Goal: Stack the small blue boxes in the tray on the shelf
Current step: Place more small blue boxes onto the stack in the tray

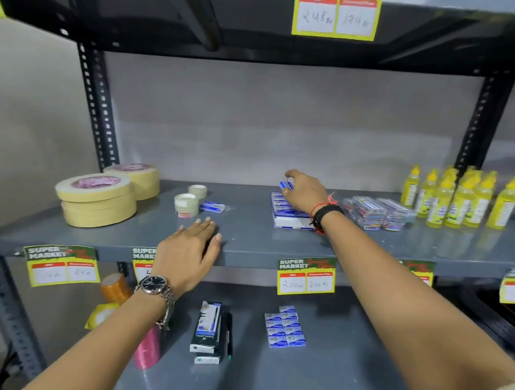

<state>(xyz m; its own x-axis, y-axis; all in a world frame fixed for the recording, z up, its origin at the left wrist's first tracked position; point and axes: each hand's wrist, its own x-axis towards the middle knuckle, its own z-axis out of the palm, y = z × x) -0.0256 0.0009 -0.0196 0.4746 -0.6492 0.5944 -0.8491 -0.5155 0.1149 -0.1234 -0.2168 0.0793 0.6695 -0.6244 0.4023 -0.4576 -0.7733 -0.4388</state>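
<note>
Blue box [286,185], small and pinched in the fingers [290,174] of the right hand [306,192], hovers just above the far end of the tray [290,222], where more small blue boxes [281,203] lie in rows running away from the person. Directly below the hand lies its spot, so the placement looks like a short drop. One stray blue box [212,207] rests left, nearer the left hand [188,251], which lies flat and open on the shelf [247,248] edge.
</note>
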